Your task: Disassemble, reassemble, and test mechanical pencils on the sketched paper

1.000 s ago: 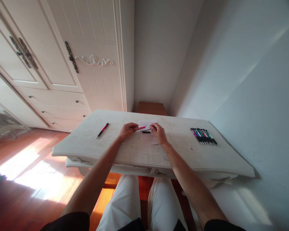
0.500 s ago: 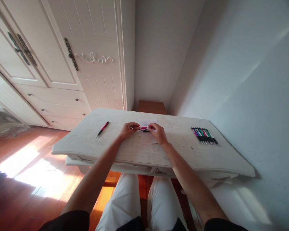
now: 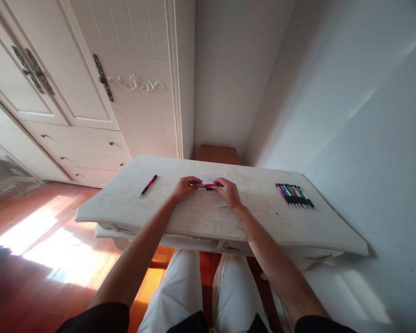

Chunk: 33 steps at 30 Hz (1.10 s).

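My left hand (image 3: 187, 186) and my right hand (image 3: 227, 192) meet over the middle of the table, fingertips pinched at opposite ends of a red pen barrel (image 3: 208, 185). The barrel lies roughly level between them; its ends are hidden by my fingers. A short black pen part (image 3: 210, 188) shows just beneath it. Under both hands lies a sheet of white paper (image 3: 215, 200) with handwriting near its far edge. A red and black pen (image 3: 148, 186) rests alone to the left of my left hand.
A row of several pens (image 3: 294, 195) in mixed colours lies side by side at the right. The white table (image 3: 180, 222) meets the wall on its right. A pale wardrobe (image 3: 142, 69) stands behind at the left, and a small dark speck (image 3: 277, 213) sits near the pens.
The fingertips have shifted very slightly around the red barrel, which sits a little further right between them. The loose pen and the row of pens have stayed put.
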Available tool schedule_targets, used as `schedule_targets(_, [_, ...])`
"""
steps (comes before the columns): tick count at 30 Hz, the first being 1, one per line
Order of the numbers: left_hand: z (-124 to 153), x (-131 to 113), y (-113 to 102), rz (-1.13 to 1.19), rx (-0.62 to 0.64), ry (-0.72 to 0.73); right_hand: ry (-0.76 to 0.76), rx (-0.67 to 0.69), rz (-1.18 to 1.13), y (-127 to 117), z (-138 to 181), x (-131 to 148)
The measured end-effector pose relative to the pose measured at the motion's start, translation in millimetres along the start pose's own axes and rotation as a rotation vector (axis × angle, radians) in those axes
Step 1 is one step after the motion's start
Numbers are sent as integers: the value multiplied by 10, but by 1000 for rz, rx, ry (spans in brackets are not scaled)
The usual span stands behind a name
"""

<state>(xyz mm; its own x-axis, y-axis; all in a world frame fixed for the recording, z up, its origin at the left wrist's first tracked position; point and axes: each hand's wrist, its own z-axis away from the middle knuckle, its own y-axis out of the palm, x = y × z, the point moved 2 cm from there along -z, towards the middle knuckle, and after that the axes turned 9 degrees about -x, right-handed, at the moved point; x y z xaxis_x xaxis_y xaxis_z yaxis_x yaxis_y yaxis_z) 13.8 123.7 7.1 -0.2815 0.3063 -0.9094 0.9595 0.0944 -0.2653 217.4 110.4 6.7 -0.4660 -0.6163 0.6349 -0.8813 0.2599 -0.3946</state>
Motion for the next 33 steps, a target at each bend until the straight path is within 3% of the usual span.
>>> schedule_targets(6, [-10,26,10,88,2,-48,-17,-15,12,-25,-17,-12])
schedule_targets(11, [-22,8,-50,294,-56,-121,-16,-65,164,-102,-50,-114])
schedule_targets(16, [-28,-13,-113,439,-92,-194,-23,-11,305,-130,-65,-200])
schedule_targets(23, [-19,0,-108,379,-79,-217,-27,11,334,-224,-147,-246])
schedule_targets(33, [-13,-11,-92,364,-76,-221,-151,400,386,-78,-367,-245])
